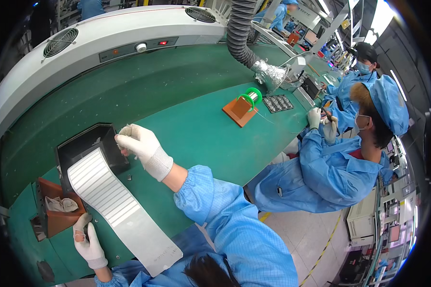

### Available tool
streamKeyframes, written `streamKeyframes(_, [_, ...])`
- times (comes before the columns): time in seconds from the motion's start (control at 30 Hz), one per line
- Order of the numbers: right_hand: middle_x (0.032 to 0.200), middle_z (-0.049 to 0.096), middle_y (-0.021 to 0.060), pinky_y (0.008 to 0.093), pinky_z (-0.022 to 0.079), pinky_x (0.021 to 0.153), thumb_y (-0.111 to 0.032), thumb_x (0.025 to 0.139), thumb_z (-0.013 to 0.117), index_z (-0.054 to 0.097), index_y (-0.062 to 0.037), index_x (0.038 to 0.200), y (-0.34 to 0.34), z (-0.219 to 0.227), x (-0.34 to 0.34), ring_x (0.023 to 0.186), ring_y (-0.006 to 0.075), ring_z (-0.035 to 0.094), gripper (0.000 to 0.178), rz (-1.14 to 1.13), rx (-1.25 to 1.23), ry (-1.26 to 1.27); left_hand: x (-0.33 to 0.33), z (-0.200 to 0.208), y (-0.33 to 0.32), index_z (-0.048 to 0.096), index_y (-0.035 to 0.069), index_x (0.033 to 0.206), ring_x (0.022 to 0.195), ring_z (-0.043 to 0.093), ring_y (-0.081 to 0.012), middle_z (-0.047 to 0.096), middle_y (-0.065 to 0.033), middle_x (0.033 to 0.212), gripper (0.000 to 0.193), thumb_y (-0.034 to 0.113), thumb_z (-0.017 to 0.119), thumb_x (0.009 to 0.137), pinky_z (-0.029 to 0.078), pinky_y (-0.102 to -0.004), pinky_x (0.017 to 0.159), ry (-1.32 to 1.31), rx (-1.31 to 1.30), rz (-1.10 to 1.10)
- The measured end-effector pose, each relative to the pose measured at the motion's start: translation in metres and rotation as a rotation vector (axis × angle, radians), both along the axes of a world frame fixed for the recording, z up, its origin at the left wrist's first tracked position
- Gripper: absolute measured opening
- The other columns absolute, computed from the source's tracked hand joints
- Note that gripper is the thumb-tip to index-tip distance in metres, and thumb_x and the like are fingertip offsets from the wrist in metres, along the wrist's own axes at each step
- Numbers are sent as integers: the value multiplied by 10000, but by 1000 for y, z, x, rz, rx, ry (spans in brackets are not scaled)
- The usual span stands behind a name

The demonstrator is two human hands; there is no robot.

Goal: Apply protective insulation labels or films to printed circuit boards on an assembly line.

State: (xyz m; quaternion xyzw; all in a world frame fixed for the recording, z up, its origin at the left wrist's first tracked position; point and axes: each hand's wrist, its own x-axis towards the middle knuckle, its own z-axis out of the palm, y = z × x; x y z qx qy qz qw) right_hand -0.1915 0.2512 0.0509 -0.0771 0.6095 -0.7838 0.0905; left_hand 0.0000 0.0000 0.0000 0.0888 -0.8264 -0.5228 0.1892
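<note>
A long white strip of labels (146, 234) runs from the black bin (112, 143) down across the green table toward my body; its upper part carries rows of narrow labels. My right hand (141, 148), in a white glove with bare fingertips, is raised beside the bin's right edge. Its fingers are pressed together, and whatever they may hold is too small to make out. Left of the strip, my left hand (88, 244) is close to the table by a brown holder (62, 227). Its thumb and finger are apart, with nothing visible between them.
A crumpled whitish cloth (62, 204) lies in the brown holder. Farther right are a green solder wire spool (253, 97) on a brown stand and a dark circuit panel (277, 103). A white fan unit (143, 33) spans the back. A co-worker (330, 162) sits at the right.
</note>
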Motion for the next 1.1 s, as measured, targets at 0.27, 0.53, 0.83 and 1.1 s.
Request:
streamKeyframes(0.27, [821,631,42,258,500,710,-285,910,657,622,13,1025,1,1,-1,741,109,593,321,22,-6,0,-2,-2,1,607,-69,1178,1018,619,-179,659,-127,1133,244,-10,562,946,463,-283,929,-23,17,2])
streamKeyframes(0.53, [838,647,55,261,506,712,-305,901,666,627,21,1041,0,0,1,740,113,602,357,28,11,6,-1,-4,-1,597,-68,1194,1020,624,-184,660,-132,1143,255,-16,561,947,467,-286,931,-20,21,-7])
streamKeyframes(0.83, [840,649,54,258,508,705,-299,899,669,629,20,1018,1,-1,4,741,116,607,343,28,8,2,2,-3,2,598,-72,1193,1031,624,-191,658,-140,1147,257,-11,567,945,470,-298,940,-31,45,-7])
streamKeyframes(1.1, [841,629,58,277,492,655,-203,915,626,638,21,933,9,4,4,727,140,613,225,-101,193,411,-10,0,8,675,-21,1098,1000,629,-208,669,-103,1046,221,-29,624,883,469,-305,918,21,-43,21])
